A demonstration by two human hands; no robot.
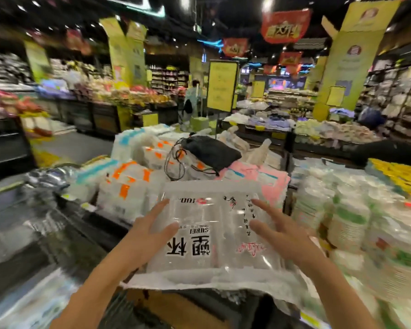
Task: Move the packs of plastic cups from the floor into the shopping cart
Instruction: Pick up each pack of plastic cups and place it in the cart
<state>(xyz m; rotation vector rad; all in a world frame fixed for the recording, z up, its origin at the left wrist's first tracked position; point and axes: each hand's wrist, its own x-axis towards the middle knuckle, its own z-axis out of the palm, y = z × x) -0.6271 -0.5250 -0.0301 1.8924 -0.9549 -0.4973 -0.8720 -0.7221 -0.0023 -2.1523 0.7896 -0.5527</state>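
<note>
1. While it is carried between both hands, the pack of plastic cups (pixel 211 236) lies flat, with its near edge toward the wrists and its far edge just past the fingertips.
2. Left hand (pixel 150 236) and right hand (pixel 280 236): each presses one side of the pack with straight, spread fingers and a thumb laid on top. Neither is curled round it. Any fingers beneath are hidden.
3. Handling, as judged: light, since flat hands carry it. The film wrapper looks slick and slack, and the cups inside look thin and easily crushed. Hold it at the two sides with support underneath, squeezing gently.
4. Appearance: clear wrapper over rows of clear cups, large black characters, small red marks, and a crimped white seam at the wrist end.
5. Beyond the fingertips lie heaped packs (pixel 128 186) and a black drawstring bag (pixel 211 150). They seem to be in the shopping cart, whose frame cannot be made out.
</note>
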